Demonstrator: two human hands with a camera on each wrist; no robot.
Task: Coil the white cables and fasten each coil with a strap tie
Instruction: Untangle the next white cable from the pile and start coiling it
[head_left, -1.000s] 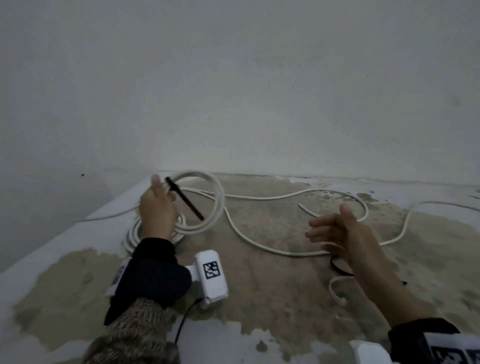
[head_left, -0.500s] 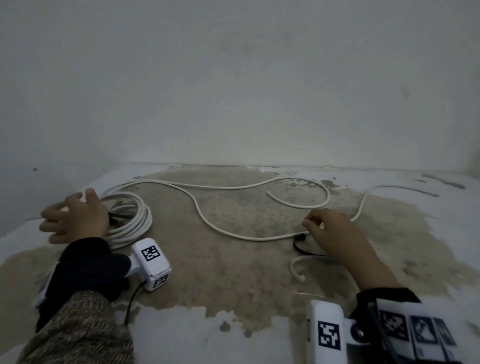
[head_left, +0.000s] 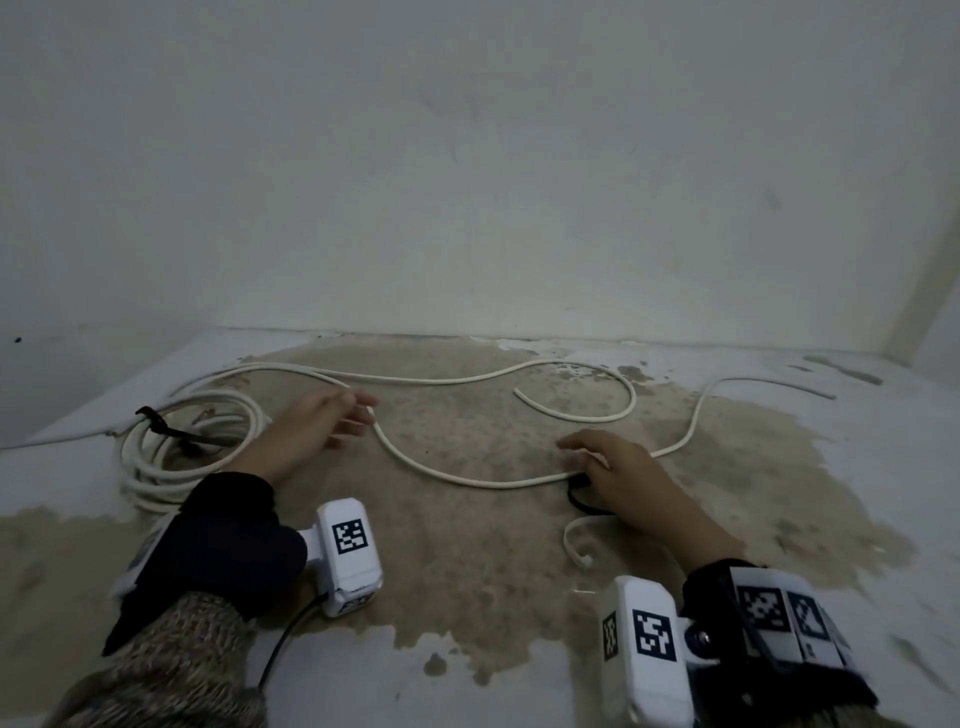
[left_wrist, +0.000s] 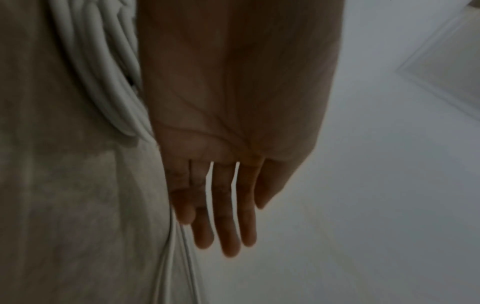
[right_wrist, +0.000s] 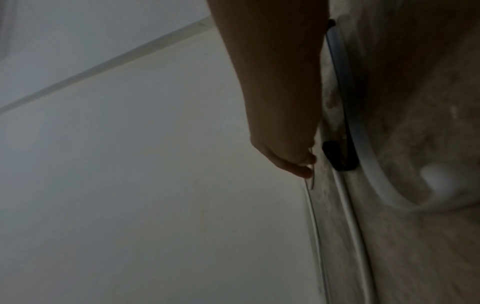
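Note:
A coil of white cable (head_left: 171, 457) lies on the floor at the left, bound by a black strap tie (head_left: 155, 422). My left hand (head_left: 337, 421) hovers just right of it, fingers (left_wrist: 223, 222) straight and holding nothing, over a loose white cable (head_left: 467, 480) that snakes across the floor. My right hand (head_left: 597, 462) sits on that cable farther right, fingers curled onto it. A second black strap tie (head_left: 579, 501) lies under that hand, showing as a dark loop (right_wrist: 335, 156) in the right wrist view. The coil (left_wrist: 103, 72) runs beside my left palm.
The floor is patchy, with brown concrete (head_left: 467, 571) where the white paint has worn off. A short cable end (head_left: 576, 551) curls near my right forearm. White walls (head_left: 467, 182) close the space behind and at the left.
My left hand lowered the tied coil to the floor, let go of it and moved right to the loose cable. My right hand came down onto the cable by the second strap.

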